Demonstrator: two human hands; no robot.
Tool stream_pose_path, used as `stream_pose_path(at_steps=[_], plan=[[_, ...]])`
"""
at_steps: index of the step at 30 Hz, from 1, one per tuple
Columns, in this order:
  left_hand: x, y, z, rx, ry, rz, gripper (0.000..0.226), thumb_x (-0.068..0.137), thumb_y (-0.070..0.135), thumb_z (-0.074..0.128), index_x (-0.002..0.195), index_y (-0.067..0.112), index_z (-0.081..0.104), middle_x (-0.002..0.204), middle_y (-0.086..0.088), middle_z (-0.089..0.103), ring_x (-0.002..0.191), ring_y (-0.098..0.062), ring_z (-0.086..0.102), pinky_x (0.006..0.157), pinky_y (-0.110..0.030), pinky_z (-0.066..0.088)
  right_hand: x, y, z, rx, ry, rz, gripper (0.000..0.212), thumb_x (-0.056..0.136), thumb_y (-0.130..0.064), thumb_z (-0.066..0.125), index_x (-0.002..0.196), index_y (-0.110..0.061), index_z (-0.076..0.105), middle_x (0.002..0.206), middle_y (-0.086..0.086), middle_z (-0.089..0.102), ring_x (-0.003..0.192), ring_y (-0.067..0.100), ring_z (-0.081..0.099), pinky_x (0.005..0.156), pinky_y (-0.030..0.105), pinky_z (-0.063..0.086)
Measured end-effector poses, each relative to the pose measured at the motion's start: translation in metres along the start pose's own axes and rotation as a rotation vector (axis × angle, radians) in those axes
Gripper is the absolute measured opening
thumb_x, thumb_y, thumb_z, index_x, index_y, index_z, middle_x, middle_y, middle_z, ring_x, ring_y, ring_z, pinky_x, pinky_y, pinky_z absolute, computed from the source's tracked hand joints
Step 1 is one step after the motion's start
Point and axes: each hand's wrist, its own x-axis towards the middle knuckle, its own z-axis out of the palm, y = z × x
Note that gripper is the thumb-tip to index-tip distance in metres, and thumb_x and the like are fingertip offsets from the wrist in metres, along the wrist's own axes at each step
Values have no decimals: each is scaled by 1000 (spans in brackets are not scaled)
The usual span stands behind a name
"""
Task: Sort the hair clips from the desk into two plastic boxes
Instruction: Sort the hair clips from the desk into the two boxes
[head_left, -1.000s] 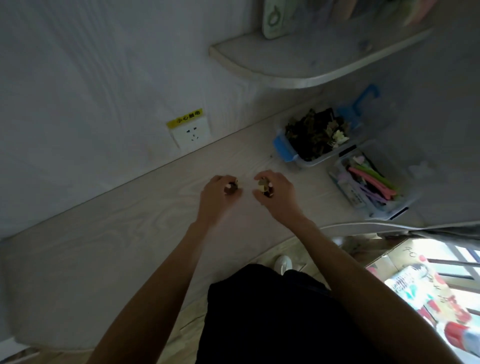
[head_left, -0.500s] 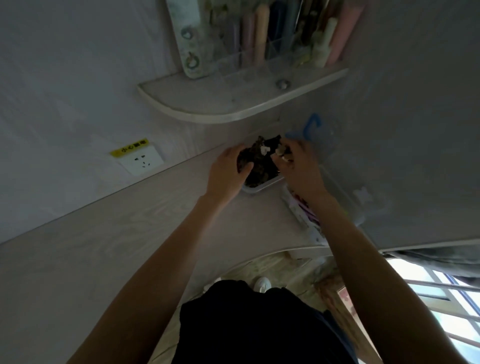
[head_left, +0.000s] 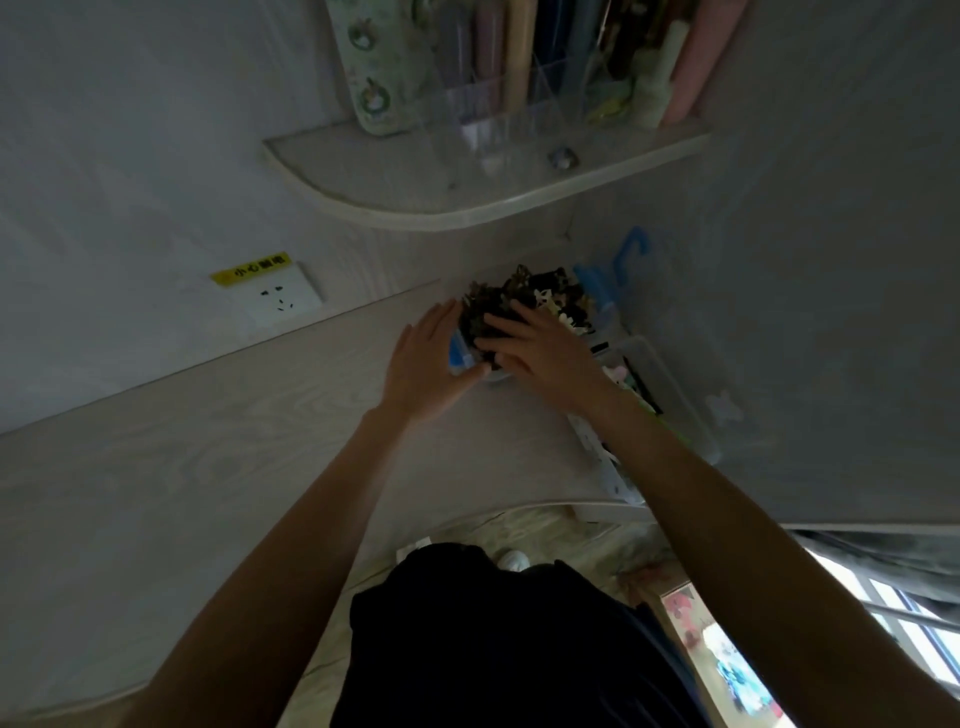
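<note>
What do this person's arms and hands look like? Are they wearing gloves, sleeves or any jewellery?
Both arms are bare from wrist to as far up as the head view shows, with no sleeves in sight. The left hand and right hand are bare too: no gloves, and no rings, watch or bracelet that I can make out in the dim light.

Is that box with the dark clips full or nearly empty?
Full. The dark hair clips heap above the rim of the blue-latched box, with the right hand lying flat on the pile.
</note>
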Motion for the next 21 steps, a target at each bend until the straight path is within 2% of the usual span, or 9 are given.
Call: stream_pose_path(at_steps=[4,9,12,14,17,19,21], plan=[[4,1,-1,16,-3,-7,80,84,49,58,147,18,19,156,0,20,144,-18,17,117,-45,15,-10,23,-11,-23,20,-34,40,99,-29,37,139,-33,37,151,-2,33,144,27,14,115,39,15],[6,-1,-1,31,3,9,77,83,45,62,145,19,25,154,-1,25,143,-22,19,116,-48,17,-21,36,-18,158,310,118,28,93,-17,51,119,-12,61,135,12,53,128,34,42,109,37,30],[6,6,1,66,35,113,65,86,34,60,143,18,31,151,-3,31,142,-22,21,115,-50,17,-21,25,-15,175,244,167,34,93,-16,51,126,-9,55,139,13,48,128,31,43,109,31,27],[6,14,4,96,10,182,60,89,27,56,143,16,32,150,-4,34,142,-22,22,115,-48,18,-14,8,-10,201,143,120,34,94,-17,49,127,-9,54,141,10,46,127,26,45,107,32,35],[7,17,8,85,2,203,51,91,30,52,139,15,39,145,-5,42,139,-22,29,115,-46,21,-8,2,-4,146,73,19,33,92,-21,43,117,-11,63,135,8,54,115,25,55,94,35,47],[10,17,11,118,63,192,45,90,37,52,129,16,50,136,-4,52,131,-22,42,111,-44,28,-9,11,-8,96,103,106,31,91,-22,43,106,-10,67,128,9,59,108,29,57,89,38,49],[17,24,12,147,103,210,43,87,41,56,122,17,54,125,-3,59,118,-23,52,103,-40,35,-14,24,-15,26,174,178,26,92,-17,47,94,-5,69,123,12,61,104,31,57,87,36,47]])
